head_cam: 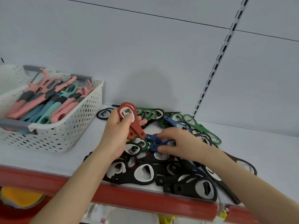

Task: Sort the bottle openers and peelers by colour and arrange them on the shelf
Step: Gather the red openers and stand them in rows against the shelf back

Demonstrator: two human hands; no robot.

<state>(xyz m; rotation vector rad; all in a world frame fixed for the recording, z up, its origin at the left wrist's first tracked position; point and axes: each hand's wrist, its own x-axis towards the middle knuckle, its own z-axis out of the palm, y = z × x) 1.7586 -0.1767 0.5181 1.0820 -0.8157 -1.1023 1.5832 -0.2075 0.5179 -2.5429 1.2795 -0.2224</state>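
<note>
Heap of bottle openers (161, 172) fills centre frame on the white shelf (64, 160), with black openers (194, 188) reaching its red front edge (145, 199). Left grip (116, 131) is curled round two red openers (138, 130), raised above the heap. Right grip (181, 143) pinches a blue opener (152, 147) on the heap. White basket (64, 135) of pink and teal peelers (40, 101) sits at left. Bare shelf lies between basket and heap, and at right.
</note>
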